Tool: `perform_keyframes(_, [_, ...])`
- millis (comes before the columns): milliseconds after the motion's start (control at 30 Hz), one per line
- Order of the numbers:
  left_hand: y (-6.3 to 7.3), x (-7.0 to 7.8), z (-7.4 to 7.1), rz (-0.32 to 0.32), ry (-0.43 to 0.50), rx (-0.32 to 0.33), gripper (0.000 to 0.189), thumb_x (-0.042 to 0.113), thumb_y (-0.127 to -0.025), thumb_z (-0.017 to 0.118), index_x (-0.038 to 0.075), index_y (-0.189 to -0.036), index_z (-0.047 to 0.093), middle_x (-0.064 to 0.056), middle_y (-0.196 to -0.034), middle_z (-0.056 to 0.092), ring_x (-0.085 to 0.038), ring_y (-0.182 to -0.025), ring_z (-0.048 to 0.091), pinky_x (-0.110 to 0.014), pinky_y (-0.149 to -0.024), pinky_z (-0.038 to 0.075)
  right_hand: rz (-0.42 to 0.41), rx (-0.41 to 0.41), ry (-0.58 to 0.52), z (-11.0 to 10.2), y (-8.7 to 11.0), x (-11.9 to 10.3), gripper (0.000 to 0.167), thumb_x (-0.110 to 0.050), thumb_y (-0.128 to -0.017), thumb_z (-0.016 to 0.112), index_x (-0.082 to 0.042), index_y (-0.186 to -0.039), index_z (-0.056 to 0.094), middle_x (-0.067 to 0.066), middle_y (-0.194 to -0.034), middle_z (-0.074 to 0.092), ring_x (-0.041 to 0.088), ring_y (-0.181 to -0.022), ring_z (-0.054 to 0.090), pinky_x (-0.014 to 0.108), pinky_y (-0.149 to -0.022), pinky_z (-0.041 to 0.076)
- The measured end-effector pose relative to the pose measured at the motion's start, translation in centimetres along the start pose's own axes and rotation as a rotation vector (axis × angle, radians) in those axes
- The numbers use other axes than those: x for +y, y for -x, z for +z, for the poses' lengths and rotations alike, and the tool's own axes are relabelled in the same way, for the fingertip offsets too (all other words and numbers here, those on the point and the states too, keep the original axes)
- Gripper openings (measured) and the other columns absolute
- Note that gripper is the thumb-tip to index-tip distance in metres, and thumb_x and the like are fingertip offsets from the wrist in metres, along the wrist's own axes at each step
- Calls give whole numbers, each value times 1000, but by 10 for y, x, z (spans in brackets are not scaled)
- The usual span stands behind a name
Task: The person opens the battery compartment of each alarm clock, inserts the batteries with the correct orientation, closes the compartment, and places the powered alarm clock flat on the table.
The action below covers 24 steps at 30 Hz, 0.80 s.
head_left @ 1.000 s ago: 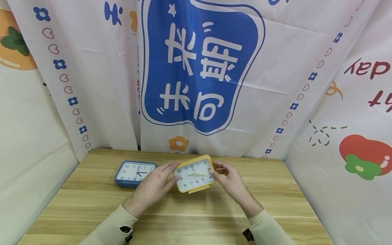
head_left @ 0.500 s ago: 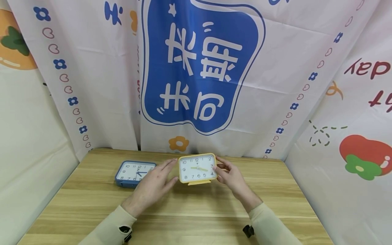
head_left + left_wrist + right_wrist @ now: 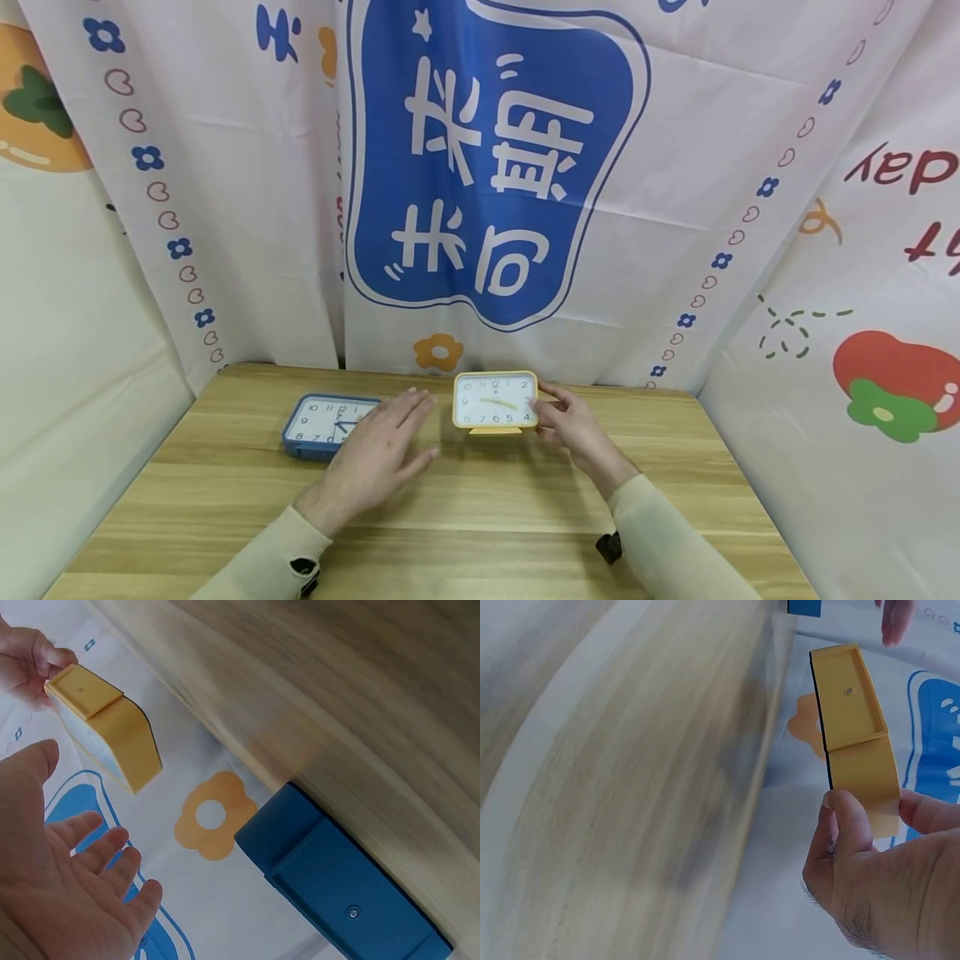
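Note:
A yellow-framed alarm clock with a white face is near the back of the table. My right hand grips its right side, the thumb in front and fingers behind. In the right wrist view the yellow clock's underside shows and it appears raised off the tabletop. My left hand, fingers extended and spread, is apart from the yellow clock and holds nothing. Left of it a blue alarm clock stands tilted back on the table, its right part hidden behind that hand in the head view.
The wooden table meets a hanging white printed cloth at its back edge. More printed cloth closes in both sides.
The right hand has carried the yellow clock back and slightly right, turning it from tilted to level. My left hand has let go of its left side and stayed behind.

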State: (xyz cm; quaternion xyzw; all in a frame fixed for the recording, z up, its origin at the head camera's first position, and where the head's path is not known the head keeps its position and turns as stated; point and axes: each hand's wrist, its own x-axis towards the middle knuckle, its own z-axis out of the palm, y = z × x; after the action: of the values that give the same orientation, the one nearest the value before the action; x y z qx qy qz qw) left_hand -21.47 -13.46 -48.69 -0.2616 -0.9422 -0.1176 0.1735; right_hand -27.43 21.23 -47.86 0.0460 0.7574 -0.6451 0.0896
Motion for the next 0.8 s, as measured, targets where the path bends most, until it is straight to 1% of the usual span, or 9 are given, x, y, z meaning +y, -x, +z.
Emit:
perform_keyframes(67, [1,0,0,5,-22,-34,81,54,-112,78,8,-175,53,-17,-181,56,-41,-169,54,-67,-141,44,18,0,-3,-2,-5,2,66,-23,-117,74,-11,-178,51,19,-134,71,14,-98,75,23,-87,69])
perform_keyframes(133, [2,0,-1,6,-36,-68,82,56,-114,74,9,-177,51,-16,-183,53,-41,-171,51,-67,-144,40,35,-1,-11,-4,-10,4,68,-23,-117,74,-11,-178,50,17,-131,72,12,-91,72,19,-79,66])
perform_keyframes(233, [4,-1,0,8,-41,-110,81,58,-116,70,10,-178,50,-15,-185,50,-41,-173,49,-67,-146,36,57,-16,-53,-7,-17,7,70,-21,-117,73,-8,-180,46,13,-123,71,7,-78,64,16,-67,57])
perform_keyframes(333, [6,-1,0,9,-37,-145,80,60,-117,65,11,-179,49,-15,-187,47,-41,-175,46,-68,-147,33,78,-27,-88,-10,-23,9,71,-18,-117,72,-5,-181,42,8,-114,68,3,-68,54,15,-61,52])
perform_keyframes(400, [7,-2,1,10,-35,-163,80,61,-118,63,12,-179,48,-14,-188,46,-40,-177,44,-68,-147,32,90,-29,-91,-11,-27,10,72,-18,-117,72,-3,-181,41,5,-108,68,1,-66,52,15,-62,54])
perform_keyframes(500, [9,-2,1,9,-29,-180,80,61,-118,62,12,-179,49,-14,-189,45,-40,-177,42,-68,-148,31,114,-18,-66,-13,-32,10,71,-20,-117,71,-4,-180,42,3,-104,73,1,-69,58,16,-67,61])
perform_keyframes(567, [10,-3,2,10,-23,-185,79,60,-118,64,11,-178,50,-15,-189,44,-40,-177,42,-68,-148,30,128,-14,-45,-14,-34,10,71,-22,-118,71,-3,-180,42,2,-105,76,2,-75,65,18,-75,66])
perform_keyframes(633, [10,-2,2,10,-13,-186,78,58,-118,65,11,-178,51,-15,-188,45,-40,-177,42,-69,-148,29,145,-16,-33,-14,-37,9,71,-23,-119,70,-3,-180,42,1,-107,76,3,-79,69,19,-80,69])
perform_keyframes(800, [11,-3,2,9,5,-191,77,56,-117,68,10,-177,51,-15,-188,45,-41,-178,41,-69,-149,28,169,-47,-23,-16,-43,7,71,-24,-121,67,-1,-182,38,1,-108,74,5,-85,71,21,-85,70])
